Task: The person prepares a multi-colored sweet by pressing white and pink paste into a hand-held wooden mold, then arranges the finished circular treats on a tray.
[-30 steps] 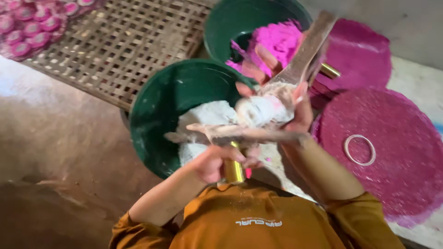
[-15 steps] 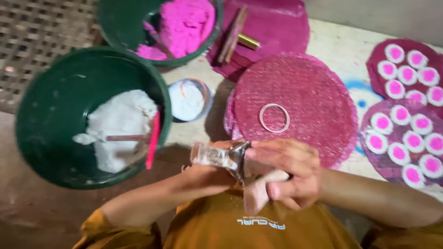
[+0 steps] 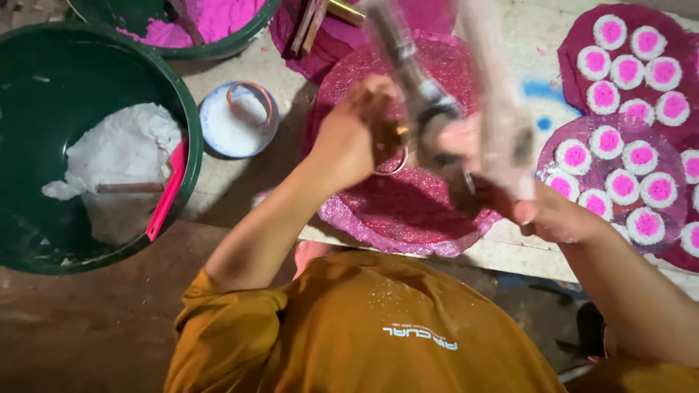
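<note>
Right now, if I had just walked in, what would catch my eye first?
Probably the rows of white discs with pink centres on purple mats at the right. Next, the two hands at the middle: the right hand holds a blurred metal tool above a round pink mat, the left hand beside it. At the left sits a green tub of white dough.

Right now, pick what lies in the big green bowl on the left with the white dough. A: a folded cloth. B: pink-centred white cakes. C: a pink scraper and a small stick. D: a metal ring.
C: in the big green bowl, a pink scraper leans against the rim beside the white dough, and a small stick lies across the dough.
</note>
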